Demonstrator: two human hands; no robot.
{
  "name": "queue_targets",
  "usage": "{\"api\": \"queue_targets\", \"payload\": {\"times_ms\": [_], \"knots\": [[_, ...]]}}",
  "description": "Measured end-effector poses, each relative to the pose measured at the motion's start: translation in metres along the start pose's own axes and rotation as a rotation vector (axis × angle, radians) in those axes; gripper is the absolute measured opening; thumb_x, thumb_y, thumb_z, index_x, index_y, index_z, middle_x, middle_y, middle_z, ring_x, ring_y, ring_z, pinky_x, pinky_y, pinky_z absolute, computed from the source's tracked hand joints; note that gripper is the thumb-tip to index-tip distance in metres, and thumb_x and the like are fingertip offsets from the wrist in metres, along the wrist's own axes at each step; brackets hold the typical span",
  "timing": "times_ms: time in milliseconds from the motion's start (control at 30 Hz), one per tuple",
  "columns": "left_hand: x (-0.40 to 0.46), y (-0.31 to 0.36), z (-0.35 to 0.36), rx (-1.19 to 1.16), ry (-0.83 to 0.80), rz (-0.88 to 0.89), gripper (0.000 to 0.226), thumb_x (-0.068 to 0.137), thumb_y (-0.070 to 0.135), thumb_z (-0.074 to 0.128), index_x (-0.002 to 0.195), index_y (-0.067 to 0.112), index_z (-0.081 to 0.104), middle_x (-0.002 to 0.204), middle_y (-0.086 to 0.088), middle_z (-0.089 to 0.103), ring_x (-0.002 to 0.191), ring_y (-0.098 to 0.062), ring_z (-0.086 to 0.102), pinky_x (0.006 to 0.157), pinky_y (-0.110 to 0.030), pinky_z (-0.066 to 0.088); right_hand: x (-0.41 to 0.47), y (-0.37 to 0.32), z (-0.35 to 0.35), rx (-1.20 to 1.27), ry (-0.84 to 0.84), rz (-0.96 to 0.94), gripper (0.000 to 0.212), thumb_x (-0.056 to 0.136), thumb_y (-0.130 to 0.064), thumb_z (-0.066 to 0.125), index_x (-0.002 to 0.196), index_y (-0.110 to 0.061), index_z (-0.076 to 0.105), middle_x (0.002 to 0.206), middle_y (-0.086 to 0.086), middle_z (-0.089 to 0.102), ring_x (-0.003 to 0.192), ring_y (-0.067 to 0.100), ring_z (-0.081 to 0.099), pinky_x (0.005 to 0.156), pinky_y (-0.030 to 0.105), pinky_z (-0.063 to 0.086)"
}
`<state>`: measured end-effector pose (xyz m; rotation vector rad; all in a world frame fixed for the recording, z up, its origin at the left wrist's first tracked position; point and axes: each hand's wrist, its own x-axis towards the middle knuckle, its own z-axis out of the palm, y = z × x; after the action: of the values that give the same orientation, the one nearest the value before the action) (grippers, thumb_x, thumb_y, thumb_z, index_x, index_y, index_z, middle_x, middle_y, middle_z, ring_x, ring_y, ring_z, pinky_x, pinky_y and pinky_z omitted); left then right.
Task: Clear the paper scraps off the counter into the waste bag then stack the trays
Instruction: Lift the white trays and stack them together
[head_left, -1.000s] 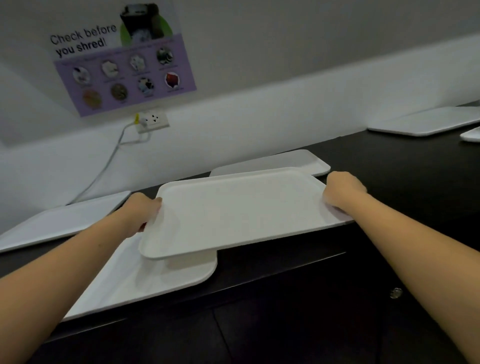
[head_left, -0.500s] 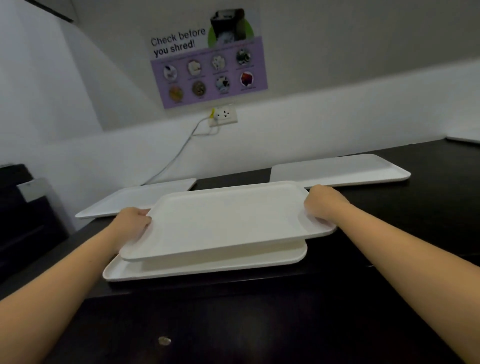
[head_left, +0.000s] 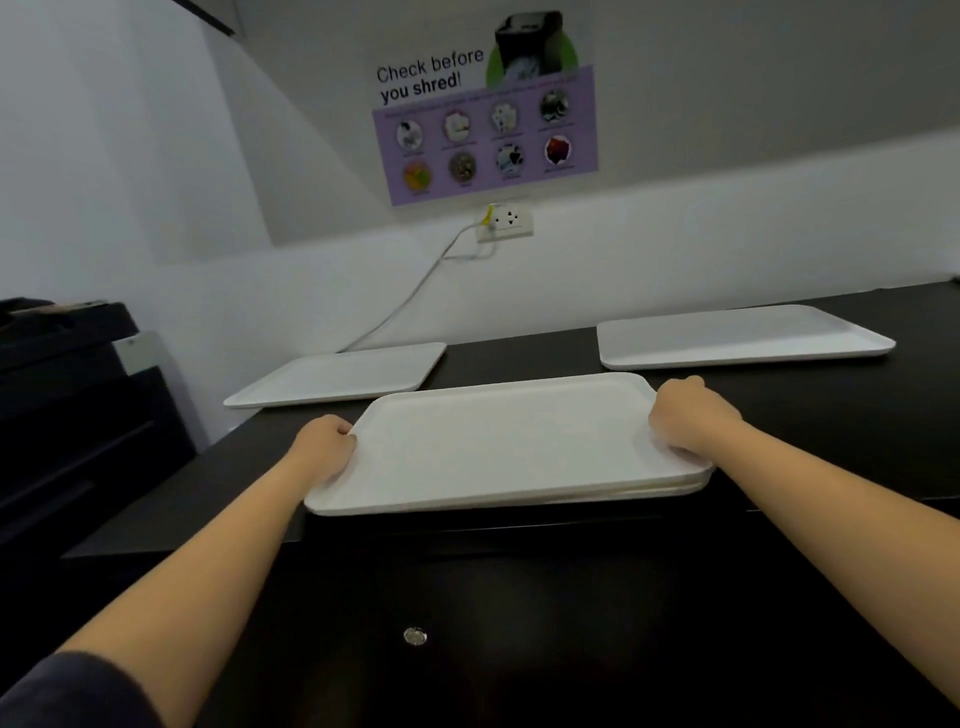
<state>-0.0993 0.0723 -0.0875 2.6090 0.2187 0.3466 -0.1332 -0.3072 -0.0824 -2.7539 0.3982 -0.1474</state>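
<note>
While the left hand (head_left: 324, 451) and right hand (head_left: 688, 413) each curl their fingers round a short end of the flat white rectangular plastic tray (head_left: 501, 441), it sits on a second like tray at the front edge of the dark counter (head_left: 810, 415). Two more white trays lie at 11 o'clock (head_left: 337, 374) and 1 o'clock (head_left: 737, 335). Such trays look stiff, light and smooth; the raised rims at the short ends probably give the surest hold.

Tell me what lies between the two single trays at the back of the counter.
Only bare dark counter separates the back-left tray from the back-right tray, in the head view.
</note>
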Motion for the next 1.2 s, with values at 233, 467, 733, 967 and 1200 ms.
{"api": "queue_targets", "payload": {"times_ms": [233, 467, 733, 967, 1200], "knots": [[0.020, -0.002, 0.009, 0.101, -0.015, 0.065, 0.018, 0.091, 0.009, 0.045, 0.074, 0.015, 0.047, 0.077, -0.001, 0.047, 0.075, -0.020, 0.040, 0.068, -0.028, 0.029, 0.007, 0.001, 0.010, 0.006, 0.026, -0.012, 0.017, 0.090, -0.006, 0.036, 0.101, -0.001, 0.048, 0.114, 0.018, 0.049, 0.081, 0.030, 0.047, 0.064, 0.033, 0.039], [0.028, -0.006, 0.011, 0.136, 0.015, 0.004, 0.041, 0.091, 0.018, 0.050, 0.054, 0.013, 0.035, 0.059, -0.005, 0.044, 0.056, -0.020, 0.039, 0.051, -0.031, 0.028, 0.011, -0.003, 0.012, -0.052, -0.013, -0.006, 0.024, 0.091, -0.004, 0.032, 0.104, -0.001, 0.051, 0.128, 0.020, 0.038, 0.064, 0.021, 0.044, 0.067, 0.033, 0.039], [0.022, 0.050, 0.021, 0.301, 0.047, 0.140, 0.036, 0.094, 0.028, 0.048, 0.124, 0.008, 0.049, 0.128, -0.013, 0.044, 0.120, -0.033, 0.041, 0.094, -0.046, 0.039, 0.018, 0.000, 0.000, -0.008, 0.032, -0.033, 0.027, 0.091, -0.008, 0.035, 0.111, -0.001, 0.052, 0.126, 0.017, 0.044, 0.097, 0.033, 0.053, 0.075, 0.035, 0.041], [0.036, 0.145, 0.068, 0.122, -0.020, 0.407, 0.038, 0.094, 0.030, 0.050, 0.127, 0.012, 0.053, 0.132, -0.009, 0.048, 0.123, -0.028, 0.043, 0.104, -0.042, 0.036, 0.052, 0.040, -0.014, 0.101, 0.236, -0.057, 0.028, 0.096, -0.017, 0.037, 0.118, -0.003, 0.049, 0.122, 0.015, 0.042, 0.114, 0.031, 0.038, 0.081, 0.036, 0.038], [0.067, 0.234, 0.126, 0.014, -0.130, 0.468, 0.033, 0.095, 0.028, 0.048, 0.122, 0.010, 0.057, 0.123, -0.005, 0.055, 0.113, -0.021, 0.052, 0.092, -0.027, 0.037, 0.107, 0.123, -0.026, 0.010, 0.536, 0.000, 0.029, 0.095, -0.016, 0.041, 0.122, -0.009, 0.049, 0.123, 0.010, 0.047, 0.114, 0.026, 0.041, 0.089, 0.036, 0.043]]}}
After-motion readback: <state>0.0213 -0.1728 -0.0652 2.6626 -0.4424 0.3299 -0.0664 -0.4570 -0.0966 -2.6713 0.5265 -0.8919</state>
